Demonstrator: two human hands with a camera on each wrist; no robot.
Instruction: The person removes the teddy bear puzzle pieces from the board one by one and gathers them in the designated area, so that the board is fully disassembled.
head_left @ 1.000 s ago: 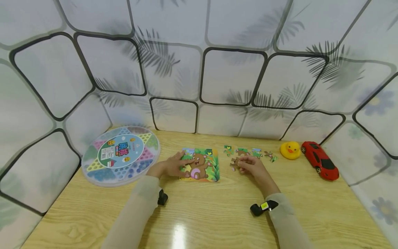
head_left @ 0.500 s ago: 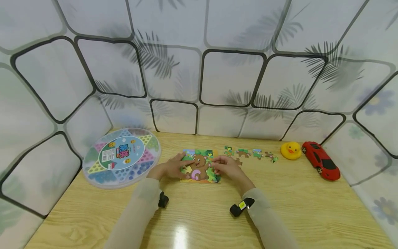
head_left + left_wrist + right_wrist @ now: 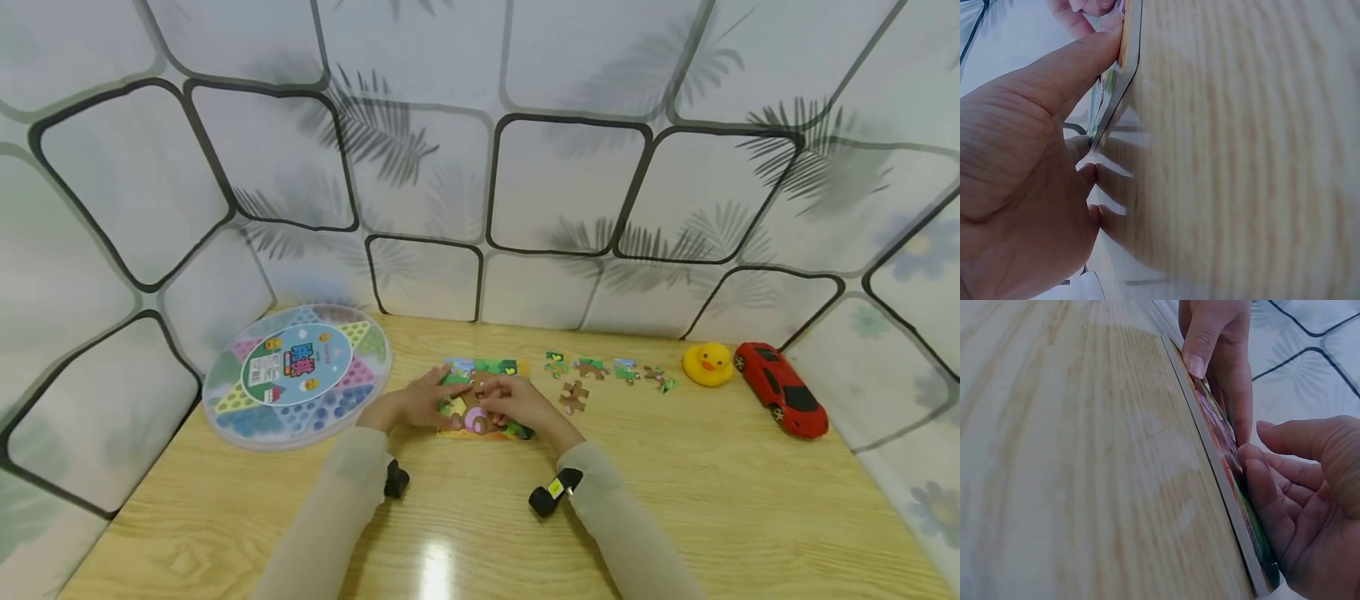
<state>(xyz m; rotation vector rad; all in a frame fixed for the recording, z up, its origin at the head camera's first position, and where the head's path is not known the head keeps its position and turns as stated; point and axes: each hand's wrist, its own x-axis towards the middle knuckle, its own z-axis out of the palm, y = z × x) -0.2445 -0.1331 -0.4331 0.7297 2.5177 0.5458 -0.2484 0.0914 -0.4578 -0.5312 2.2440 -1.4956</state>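
On the table [image 3: 450,492] lies the bear puzzle [image 3: 474,422], whose left edge the left hand [image 3: 417,403] touches with spread fingers, while over it the right hand [image 3: 528,407] bends its fingers, holding I cannot tell what, and five loose pieces [image 3: 573,397] at its right suggest partly done work.

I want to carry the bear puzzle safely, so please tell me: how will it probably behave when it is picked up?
The bear puzzle is probably stiff, because its edge looks straight in the right wrist view. It seems light, being so thin. Any pieces set in it might shift if tilted, as similar loose pieces lie separately beside it.
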